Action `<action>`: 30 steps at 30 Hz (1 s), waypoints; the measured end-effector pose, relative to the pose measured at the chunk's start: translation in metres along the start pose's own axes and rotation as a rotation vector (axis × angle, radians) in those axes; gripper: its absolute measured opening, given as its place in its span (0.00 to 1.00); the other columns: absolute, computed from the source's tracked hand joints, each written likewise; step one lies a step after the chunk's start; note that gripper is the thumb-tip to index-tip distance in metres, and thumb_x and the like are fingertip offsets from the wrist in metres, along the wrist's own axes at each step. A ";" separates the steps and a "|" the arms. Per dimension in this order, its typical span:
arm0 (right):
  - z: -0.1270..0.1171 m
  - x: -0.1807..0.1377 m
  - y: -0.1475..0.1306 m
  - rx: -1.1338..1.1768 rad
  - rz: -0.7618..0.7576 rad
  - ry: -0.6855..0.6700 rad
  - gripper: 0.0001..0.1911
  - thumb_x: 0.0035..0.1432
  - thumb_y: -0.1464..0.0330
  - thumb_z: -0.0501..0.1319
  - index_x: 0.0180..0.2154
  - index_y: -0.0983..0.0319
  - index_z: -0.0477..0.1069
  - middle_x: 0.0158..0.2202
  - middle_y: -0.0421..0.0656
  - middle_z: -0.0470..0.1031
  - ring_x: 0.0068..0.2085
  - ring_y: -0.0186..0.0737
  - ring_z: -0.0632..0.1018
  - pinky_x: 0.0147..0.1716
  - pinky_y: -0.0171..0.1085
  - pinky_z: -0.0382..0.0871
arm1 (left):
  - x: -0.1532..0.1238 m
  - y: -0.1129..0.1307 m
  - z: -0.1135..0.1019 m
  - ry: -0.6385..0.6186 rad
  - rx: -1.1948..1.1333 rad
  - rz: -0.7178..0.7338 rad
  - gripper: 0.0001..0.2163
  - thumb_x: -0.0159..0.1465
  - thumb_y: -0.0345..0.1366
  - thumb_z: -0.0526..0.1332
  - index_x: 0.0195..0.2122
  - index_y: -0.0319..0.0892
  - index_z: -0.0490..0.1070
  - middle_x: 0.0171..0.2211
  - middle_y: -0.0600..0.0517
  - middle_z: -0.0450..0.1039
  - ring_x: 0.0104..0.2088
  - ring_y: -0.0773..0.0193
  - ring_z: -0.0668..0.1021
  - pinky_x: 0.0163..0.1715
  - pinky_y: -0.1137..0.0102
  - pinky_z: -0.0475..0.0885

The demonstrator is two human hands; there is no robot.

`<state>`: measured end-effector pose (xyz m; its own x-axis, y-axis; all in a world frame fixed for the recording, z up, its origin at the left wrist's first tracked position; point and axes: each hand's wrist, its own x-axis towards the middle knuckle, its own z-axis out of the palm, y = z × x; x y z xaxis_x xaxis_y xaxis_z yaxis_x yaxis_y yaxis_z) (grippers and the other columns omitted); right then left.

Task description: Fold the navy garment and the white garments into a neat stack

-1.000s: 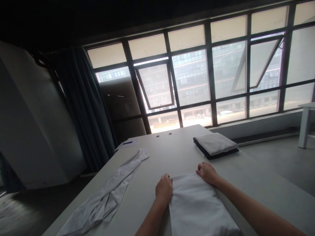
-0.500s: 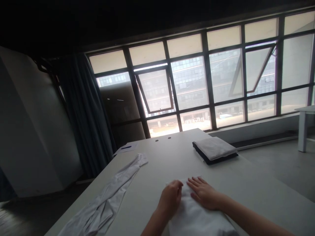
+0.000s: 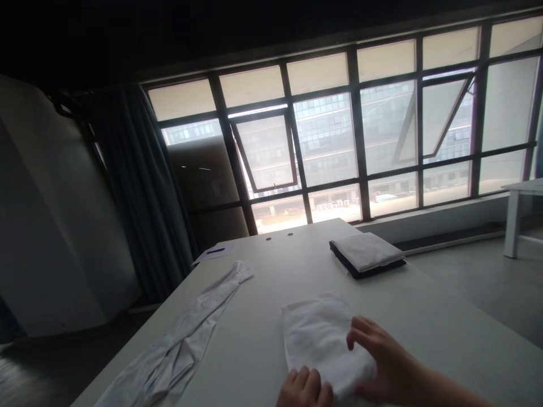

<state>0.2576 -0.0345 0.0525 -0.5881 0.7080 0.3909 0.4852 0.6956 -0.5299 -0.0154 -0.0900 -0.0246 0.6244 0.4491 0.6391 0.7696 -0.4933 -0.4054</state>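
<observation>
A folded white garment (image 3: 316, 325) lies on the white table in front of me, with slight wrinkles on top. My left hand (image 3: 304, 389) is at its near edge, fingers curled over the cloth; the thumb is out of sight. At the right side of the same garment is my right hand (image 3: 382, 359), its fingers bent and the thumb well apart from them. The fingertips are at the cloth's right part, and the thumb is near its lower right corner.
A long, loosely bunched white garment (image 3: 186, 336) stretches along the table's left side. A folded white piece (image 3: 367, 251) rests on a dark folded one (image 3: 379, 272) farther right. Paper with a pen (image 3: 216, 251) lies at the far left edge. The table (image 3: 271, 271) reaches toward the windows.
Both hands have come back toward me from the garment's far part, uncovering its far edge. My right hand has gone from lying flat on top to a curved shape at the right side.
</observation>
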 end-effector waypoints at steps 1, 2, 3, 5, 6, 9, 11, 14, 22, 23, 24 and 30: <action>0.003 -0.015 0.003 -0.075 -0.004 -0.026 0.21 0.48 0.56 0.73 0.43 0.55 0.75 0.49 0.50 0.76 0.51 0.57 0.74 0.55 0.49 0.68 | 0.002 -0.005 -0.009 -0.003 0.016 0.015 0.08 0.69 0.28 0.58 0.32 0.47 0.68 0.23 0.52 0.69 0.24 0.59 0.73 0.24 0.66 0.64; 0.007 -0.028 0.007 -0.141 0.008 -0.036 0.19 0.48 0.62 0.71 0.43 0.55 0.75 0.50 0.50 0.76 0.52 0.58 0.74 0.57 0.51 0.67 | 0.005 -0.009 -0.018 -0.009 0.022 0.022 0.09 0.69 0.28 0.58 0.31 0.47 0.67 0.23 0.53 0.68 0.24 0.60 0.72 0.24 0.66 0.64; 0.012 -0.038 0.014 -0.190 0.031 -0.026 0.17 0.49 0.68 0.67 0.44 0.55 0.75 0.51 0.50 0.76 0.52 0.58 0.75 0.57 0.51 0.67 | 0.007 -0.013 -0.026 -0.013 0.022 0.019 0.10 0.70 0.28 0.58 0.30 0.46 0.66 0.24 0.53 0.68 0.24 0.61 0.71 0.24 0.67 0.64; 0.024 -0.048 0.026 -0.232 0.099 0.023 0.20 0.48 0.76 0.59 0.44 0.55 0.74 0.50 0.49 0.76 0.52 0.54 0.76 0.55 0.47 0.70 | 0.012 -0.020 -0.038 -0.016 0.009 0.005 0.10 0.71 0.29 0.57 0.31 0.46 0.66 0.25 0.53 0.69 0.26 0.61 0.72 0.27 0.67 0.65; 0.028 -0.050 0.030 -0.233 0.130 0.047 0.23 0.46 0.78 0.56 0.43 0.55 0.73 0.49 0.48 0.76 0.51 0.52 0.77 0.53 0.45 0.71 | 0.013 -0.023 -0.041 -0.007 -0.006 0.018 0.09 0.71 0.29 0.57 0.32 0.46 0.67 0.26 0.53 0.69 0.27 0.61 0.72 0.28 0.67 0.65; 0.036 -0.050 0.034 -0.221 0.174 0.077 0.25 0.41 0.80 0.53 0.41 0.54 0.70 0.45 0.45 0.75 0.48 0.48 0.78 0.49 0.41 0.73 | 0.010 -0.029 -0.044 0.032 -0.051 0.094 0.11 0.73 0.30 0.55 0.32 0.45 0.67 0.26 0.53 0.68 0.27 0.62 0.71 0.31 0.67 0.66; 0.036 -0.048 0.032 -0.239 0.141 0.045 0.25 0.40 0.81 0.53 0.40 0.54 0.70 0.44 0.45 0.76 0.47 0.47 0.78 0.47 0.40 0.73 | 0.004 -0.033 -0.042 0.043 -0.072 0.131 0.13 0.74 0.30 0.53 0.30 0.44 0.67 0.26 0.53 0.67 0.26 0.62 0.70 0.31 0.67 0.66; 0.029 -0.050 0.031 -0.301 0.080 -0.009 0.25 0.41 0.81 0.53 0.39 0.55 0.74 0.44 0.46 0.78 0.45 0.49 0.78 0.47 0.44 0.73 | -0.002 -0.037 -0.037 0.009 -0.092 0.133 0.14 0.74 0.30 0.53 0.29 0.44 0.67 0.26 0.52 0.67 0.27 0.62 0.70 0.31 0.67 0.66; -0.003 -0.058 0.026 -0.057 0.033 -0.132 0.30 0.39 0.82 0.55 0.43 0.54 0.76 0.61 0.44 0.75 0.63 0.50 0.71 0.63 0.46 0.66 | -0.002 -0.037 -0.031 -0.052 -0.243 0.136 0.10 0.74 0.36 0.58 0.34 0.47 0.73 0.35 0.53 0.78 0.35 0.64 0.77 0.41 0.68 0.74; -0.005 -0.058 0.025 -0.025 0.021 -0.132 0.30 0.38 0.82 0.54 0.43 0.55 0.75 0.61 0.45 0.75 0.63 0.50 0.71 0.62 0.46 0.67 | 0.000 -0.038 -0.035 -0.063 -0.282 0.122 0.08 0.75 0.36 0.57 0.39 0.47 0.75 0.39 0.53 0.80 0.40 0.63 0.80 0.46 0.68 0.76; -0.007 -0.058 0.024 -0.004 0.002 -0.121 0.29 0.38 0.82 0.55 0.43 0.55 0.74 0.60 0.45 0.75 0.63 0.50 0.71 0.62 0.45 0.67 | 0.002 -0.039 -0.040 -0.074 -0.317 0.112 0.09 0.76 0.37 0.55 0.45 0.47 0.75 0.43 0.52 0.81 0.44 0.64 0.81 0.50 0.69 0.76; 0.000 -0.058 0.025 0.109 -0.141 -0.042 0.18 0.48 0.81 0.55 0.37 0.57 0.73 0.47 0.46 0.79 0.52 0.46 0.78 0.57 0.44 0.72 | 0.003 -0.044 -0.045 -0.056 -0.360 0.229 0.14 0.76 0.33 0.55 0.59 0.45 0.72 0.50 0.54 0.83 0.57 0.65 0.80 0.67 0.66 0.68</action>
<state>0.3036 -0.0586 0.0164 -0.6728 0.5971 0.4368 0.3245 0.7688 -0.5511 -0.0536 -0.1002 0.0248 0.7879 0.3327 0.5182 0.5208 -0.8090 -0.2726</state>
